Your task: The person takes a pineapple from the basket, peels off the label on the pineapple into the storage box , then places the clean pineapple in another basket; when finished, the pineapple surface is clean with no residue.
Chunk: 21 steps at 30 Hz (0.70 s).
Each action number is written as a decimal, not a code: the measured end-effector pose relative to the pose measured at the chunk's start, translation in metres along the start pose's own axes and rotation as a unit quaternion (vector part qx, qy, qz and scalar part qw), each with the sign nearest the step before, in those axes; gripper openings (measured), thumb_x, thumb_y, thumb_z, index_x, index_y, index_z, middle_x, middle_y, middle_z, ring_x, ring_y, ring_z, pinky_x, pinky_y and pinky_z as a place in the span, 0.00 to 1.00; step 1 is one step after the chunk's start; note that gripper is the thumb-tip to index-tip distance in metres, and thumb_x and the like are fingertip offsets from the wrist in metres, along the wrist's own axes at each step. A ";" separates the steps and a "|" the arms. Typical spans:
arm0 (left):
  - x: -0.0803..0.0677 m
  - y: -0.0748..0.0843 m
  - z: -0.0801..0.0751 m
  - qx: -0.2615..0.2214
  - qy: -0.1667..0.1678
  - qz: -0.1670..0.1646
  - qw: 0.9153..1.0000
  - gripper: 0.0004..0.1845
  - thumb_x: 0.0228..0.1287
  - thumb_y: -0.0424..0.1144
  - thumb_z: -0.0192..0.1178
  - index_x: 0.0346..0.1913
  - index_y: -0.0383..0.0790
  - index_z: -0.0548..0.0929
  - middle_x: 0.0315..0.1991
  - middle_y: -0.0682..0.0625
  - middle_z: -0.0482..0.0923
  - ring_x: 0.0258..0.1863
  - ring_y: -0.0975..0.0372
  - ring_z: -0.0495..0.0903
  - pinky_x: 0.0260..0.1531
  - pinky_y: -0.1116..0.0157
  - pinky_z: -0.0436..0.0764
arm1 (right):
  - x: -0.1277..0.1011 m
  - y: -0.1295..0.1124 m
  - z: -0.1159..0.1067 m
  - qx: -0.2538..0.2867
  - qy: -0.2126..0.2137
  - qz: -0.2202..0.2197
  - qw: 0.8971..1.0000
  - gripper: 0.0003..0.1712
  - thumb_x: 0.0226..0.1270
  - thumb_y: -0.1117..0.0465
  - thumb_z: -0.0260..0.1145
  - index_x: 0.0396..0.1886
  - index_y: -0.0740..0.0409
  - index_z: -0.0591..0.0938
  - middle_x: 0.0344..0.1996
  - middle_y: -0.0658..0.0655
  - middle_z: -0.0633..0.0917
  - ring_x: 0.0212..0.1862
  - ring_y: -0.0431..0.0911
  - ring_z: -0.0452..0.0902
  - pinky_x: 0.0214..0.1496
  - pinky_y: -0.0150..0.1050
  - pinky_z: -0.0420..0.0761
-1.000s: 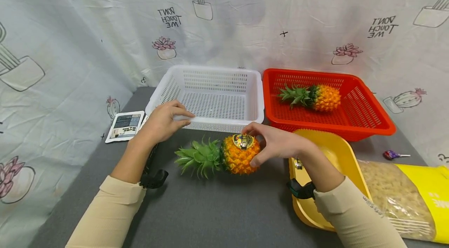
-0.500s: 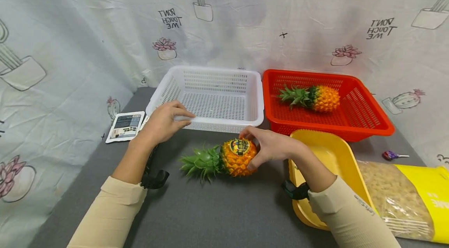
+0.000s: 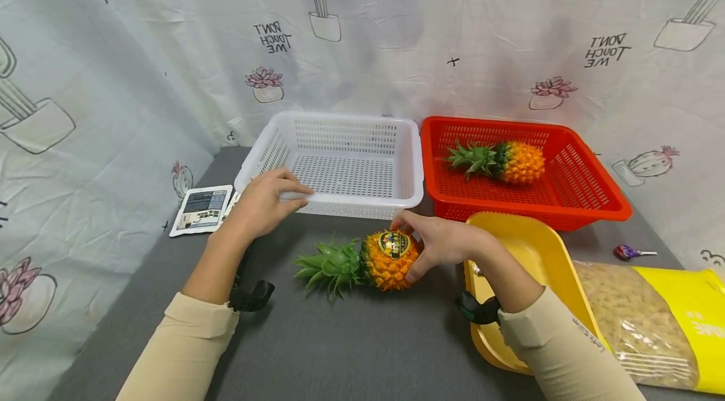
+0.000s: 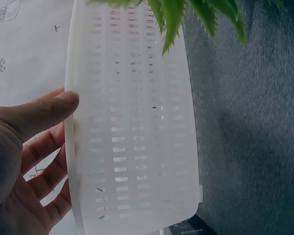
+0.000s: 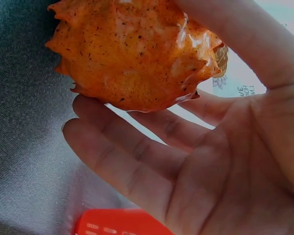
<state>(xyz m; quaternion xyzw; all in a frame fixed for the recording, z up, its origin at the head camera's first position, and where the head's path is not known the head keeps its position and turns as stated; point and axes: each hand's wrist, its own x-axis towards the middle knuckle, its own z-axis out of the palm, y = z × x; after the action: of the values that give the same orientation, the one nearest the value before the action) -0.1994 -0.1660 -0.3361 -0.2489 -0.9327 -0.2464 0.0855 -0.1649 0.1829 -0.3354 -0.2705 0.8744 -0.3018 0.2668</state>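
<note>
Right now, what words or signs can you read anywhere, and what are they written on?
"DON'T TOUCH ME", mirrored: printed twice on the backdrop cloth, at the left and the right.
Round sticker on the pineapple held by the right hand: too small to read.
Card near the left hand: print too small.
Yellow bag: white letters cut off, unreadable.

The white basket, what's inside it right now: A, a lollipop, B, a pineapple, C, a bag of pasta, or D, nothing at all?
D: the white basket shows only its bare perforated floor, while the left hand grips its front rim; one pineapple lies in the red basket, and the other pineapple lies on the grey table under the right hand.
</note>
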 end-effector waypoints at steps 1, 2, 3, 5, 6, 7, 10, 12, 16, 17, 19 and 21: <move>0.000 0.001 0.001 0.001 0.005 0.000 1.000 0.11 0.69 0.36 0.68 0.51 0.43 0.92 0.48 0.45 0.82 0.50 0.48 0.80 0.50 0.47 0.77 | 0.000 0.000 0.000 0.000 -0.001 0.000 1.000 0.46 0.51 0.56 0.83 0.67 0.53 0.68 0.60 0.59 0.77 0.53 0.51 0.77 0.59 0.45 0.80; -0.001 0.001 0.002 0.004 0.010 0.000 1.000 0.11 0.69 0.37 0.68 0.51 0.42 0.92 0.47 0.45 0.82 0.50 0.48 0.80 0.51 0.46 0.77 | 0.000 0.000 0.000 0.001 -0.001 0.000 1.000 0.46 0.51 0.56 0.83 0.67 0.53 0.68 0.60 0.60 0.77 0.53 0.51 0.77 0.59 0.45 0.79; -0.002 0.003 0.003 0.007 0.017 0.001 1.000 0.10 0.69 0.37 0.67 0.50 0.42 0.92 0.47 0.44 0.82 0.50 0.47 0.80 0.51 0.46 0.77 | 0.000 0.001 0.000 0.000 -0.002 -0.001 1.000 0.46 0.51 0.55 0.83 0.67 0.53 0.68 0.61 0.60 0.77 0.54 0.51 0.77 0.59 0.45 0.79; -0.003 0.005 0.005 0.015 0.030 0.001 0.999 0.10 0.70 0.38 0.67 0.50 0.41 0.92 0.47 0.44 0.82 0.50 0.46 0.80 0.52 0.46 0.77 | 0.000 0.001 0.001 0.001 -0.002 -0.002 1.000 0.47 0.52 0.55 0.83 0.68 0.53 0.67 0.63 0.61 0.76 0.55 0.52 0.77 0.59 0.46 0.79; -0.004 0.006 0.006 0.018 0.036 0.004 0.999 0.10 0.70 0.38 0.67 0.50 0.41 0.92 0.46 0.44 0.83 0.50 0.46 0.80 0.52 0.46 0.77 | 0.000 0.001 0.001 0.003 -0.003 -0.002 1.000 0.47 0.52 0.55 0.83 0.68 0.53 0.67 0.63 0.61 0.76 0.55 0.52 0.76 0.60 0.46 0.79; -0.005 0.008 0.007 0.018 0.043 0.007 0.999 0.11 0.70 0.38 0.67 0.50 0.41 0.92 0.47 0.43 0.83 0.50 0.46 0.80 0.53 0.46 0.77 | -0.001 0.001 0.000 0.004 -0.004 0.000 1.000 0.47 0.52 0.55 0.83 0.68 0.53 0.67 0.64 0.61 0.75 0.56 0.52 0.76 0.60 0.46 0.78; -0.007 0.013 0.011 0.006 0.062 0.022 0.998 0.11 0.69 0.37 0.68 0.50 0.40 0.91 0.47 0.43 0.83 0.49 0.46 0.80 0.53 0.46 0.76 | -0.002 0.002 0.000 0.013 -0.007 0.002 1.000 0.47 0.52 0.55 0.83 0.68 0.52 0.68 0.64 0.61 0.75 0.57 0.54 0.75 0.60 0.48 0.78; -0.009 0.019 0.013 -0.012 0.071 0.037 0.997 0.11 0.68 0.36 0.68 0.50 0.39 0.91 0.47 0.43 0.83 0.49 0.47 0.81 0.53 0.47 0.76 | -0.003 0.002 -0.001 0.014 -0.008 0.005 1.000 0.46 0.52 0.55 0.83 0.68 0.52 0.68 0.64 0.61 0.75 0.56 0.54 0.75 0.59 0.48 0.78; -0.015 0.038 0.017 -0.045 0.050 0.059 0.996 0.12 0.69 0.38 0.68 0.52 0.41 0.90 0.48 0.45 0.83 0.50 0.50 0.81 0.52 0.49 0.80 | -0.005 0.001 -0.001 0.008 -0.006 0.008 1.000 0.46 0.52 0.55 0.83 0.68 0.52 0.69 0.63 0.61 0.76 0.56 0.52 0.77 0.59 0.48 0.79; -0.016 0.043 0.018 -0.049 0.036 0.064 0.996 0.12 0.69 0.39 0.68 0.53 0.42 0.90 0.49 0.46 0.83 0.51 0.51 0.82 0.52 0.49 0.80 | -0.005 0.000 -0.002 0.005 -0.004 0.009 1.000 0.46 0.52 0.54 0.83 0.68 0.52 0.69 0.62 0.60 0.77 0.55 0.52 0.78 0.59 0.48 0.79; -0.017 0.054 0.022 -0.057 -0.005 0.068 0.996 0.15 0.70 0.43 0.67 0.56 0.44 0.89 0.51 0.49 0.82 0.52 0.52 0.82 0.53 0.50 0.81 | -0.006 -0.001 -0.002 -0.001 -0.001 0.013 1.000 0.45 0.51 0.54 0.83 0.67 0.52 0.70 0.60 0.60 0.78 0.54 0.52 0.79 0.58 0.48 0.80; -0.018 0.063 0.027 -0.058 -0.048 0.070 0.995 0.19 0.70 0.47 0.67 0.59 0.46 0.87 0.54 0.51 0.82 0.55 0.54 0.82 0.56 0.51 0.81 | -0.006 -0.002 -0.003 -0.010 0.003 0.017 1.000 0.44 0.51 0.53 0.83 0.66 0.53 0.71 0.59 0.59 0.80 0.52 0.51 0.80 0.57 0.47 0.81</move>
<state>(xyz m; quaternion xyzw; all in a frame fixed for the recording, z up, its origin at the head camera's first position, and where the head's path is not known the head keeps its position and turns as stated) -0.1529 -0.1126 -0.3384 -0.3291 -0.9005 -0.2810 0.0434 -0.1619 0.1868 -0.3303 -0.2574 0.8826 -0.2895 0.2663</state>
